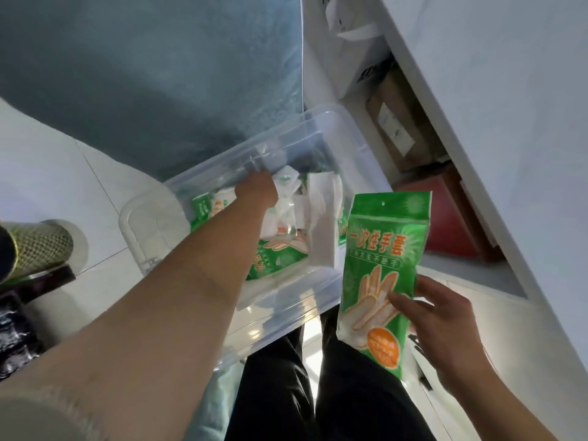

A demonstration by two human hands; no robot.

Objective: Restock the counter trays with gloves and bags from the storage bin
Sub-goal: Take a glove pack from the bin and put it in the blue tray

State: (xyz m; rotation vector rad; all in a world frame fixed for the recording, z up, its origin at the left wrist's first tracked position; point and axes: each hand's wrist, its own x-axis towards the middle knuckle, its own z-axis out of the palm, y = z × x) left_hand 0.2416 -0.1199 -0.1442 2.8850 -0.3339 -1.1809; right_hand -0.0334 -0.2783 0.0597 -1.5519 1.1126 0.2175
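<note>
A clear plastic storage bin [286,300] sits on the floor in front of me, holding several green glove packs [273,259] and white bag packs [321,214]. My left hand [257,190] reaches deep into the bin among the white packs; its fingers are hidden behind the wrist, so its grip does not show. My right hand [445,316] holds a green disposable-glove pack [381,275] upright beside the bin, thumb on the front and fingers behind.
The bin's clear lid [143,230] lies to the left on the white tile floor. A white counter edge [477,128] runs diagonally at right, with cardboard boxes [397,128] on the shelf under it. My dark trouser legs [318,393] are below.
</note>
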